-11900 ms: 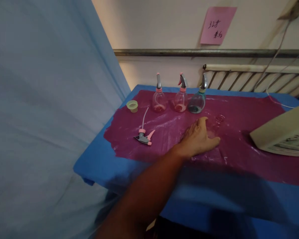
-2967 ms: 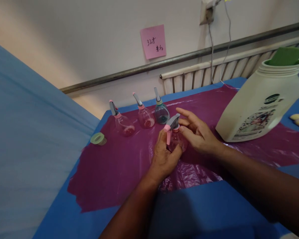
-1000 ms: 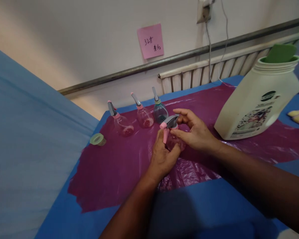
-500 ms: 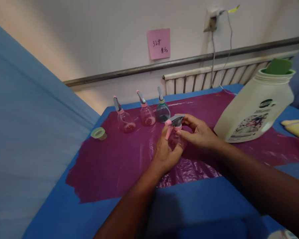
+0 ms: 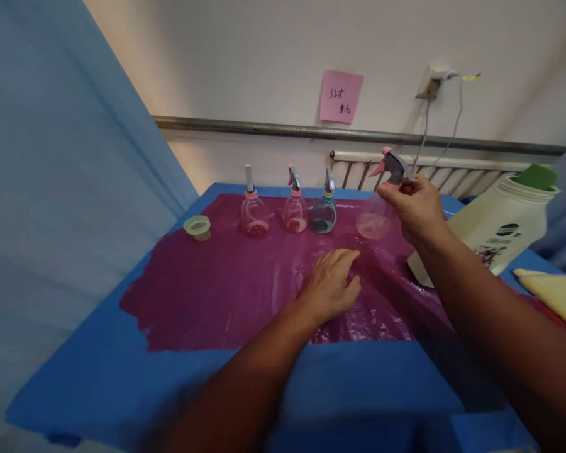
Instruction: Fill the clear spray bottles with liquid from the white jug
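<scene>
My right hand [image 5: 417, 204] grips the neck of a clear spray bottle [image 5: 374, 221] with a grey and pink trigger head; some liquid shows at its bottom. That bottle is upright, slightly tilted, at the right end of a row. To its left stand a spray bottle with a teal collar [image 5: 323, 217] and two pink-collared spray bottles, one in the middle [image 5: 295, 214] and one at the left end [image 5: 255, 217], each with a little liquid. Over the purple plastic sheet [image 5: 226, 283], my left hand [image 5: 332, 283] is open and holds nothing, its fingers slightly bent.
A large cream jug [image 5: 504, 226] with a green cap piece leans at right, near my right forearm. Beyond it lies a folded yellow cloth [image 5: 554, 296]. A small pale cup [image 5: 198, 228] sits at left. A radiator [image 5: 358, 167] and a wall pipe run behind the blue table [image 5: 358, 377].
The spray bottle has moved from between both hands to the back right, beside the row, still in my right hand. My left hand has let go of it. The view has shifted.
</scene>
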`<state>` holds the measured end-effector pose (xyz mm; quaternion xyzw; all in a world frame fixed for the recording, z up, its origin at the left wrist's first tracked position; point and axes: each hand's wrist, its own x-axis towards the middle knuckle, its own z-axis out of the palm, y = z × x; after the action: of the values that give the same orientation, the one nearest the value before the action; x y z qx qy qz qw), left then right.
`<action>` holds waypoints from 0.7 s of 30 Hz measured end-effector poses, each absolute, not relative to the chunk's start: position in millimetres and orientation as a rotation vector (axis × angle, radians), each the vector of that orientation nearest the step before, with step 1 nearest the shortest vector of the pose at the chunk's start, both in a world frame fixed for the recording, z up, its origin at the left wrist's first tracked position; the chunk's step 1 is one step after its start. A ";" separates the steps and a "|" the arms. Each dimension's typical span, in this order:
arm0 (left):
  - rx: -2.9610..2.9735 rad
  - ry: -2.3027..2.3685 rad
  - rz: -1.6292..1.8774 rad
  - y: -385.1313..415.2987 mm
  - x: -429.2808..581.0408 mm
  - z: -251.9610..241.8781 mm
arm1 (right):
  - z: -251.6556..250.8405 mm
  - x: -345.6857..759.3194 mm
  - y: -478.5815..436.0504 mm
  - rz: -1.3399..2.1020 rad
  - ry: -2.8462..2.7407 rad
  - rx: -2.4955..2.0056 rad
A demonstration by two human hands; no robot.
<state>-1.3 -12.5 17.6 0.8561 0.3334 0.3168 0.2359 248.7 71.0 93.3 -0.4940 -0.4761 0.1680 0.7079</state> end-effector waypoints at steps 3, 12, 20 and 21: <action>2.472 0.872 0.767 -12.1 -2.6 19.0 | 91.1 251.6 103.0 0.217 -0.937 -1.305; 2.690 0.873 0.611 -15.6 -4.7 31.1 | 57.2 262.0 130.7 0.089 -0.806 -1.554; 2.760 0.858 0.517 -16.8 -3.6 27.9 | 37.6 272.5 128.3 0.066 -0.833 -1.627; 2.761 0.859 0.519 -16.5 -3.6 27.1 | 37.0 273.3 128.0 0.062 -0.841 -1.626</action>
<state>-3.6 -16.5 27.1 0.9350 0.2909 0.1758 0.1016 273.3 128.0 37.0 -0.7041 -0.3643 0.0267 0.6089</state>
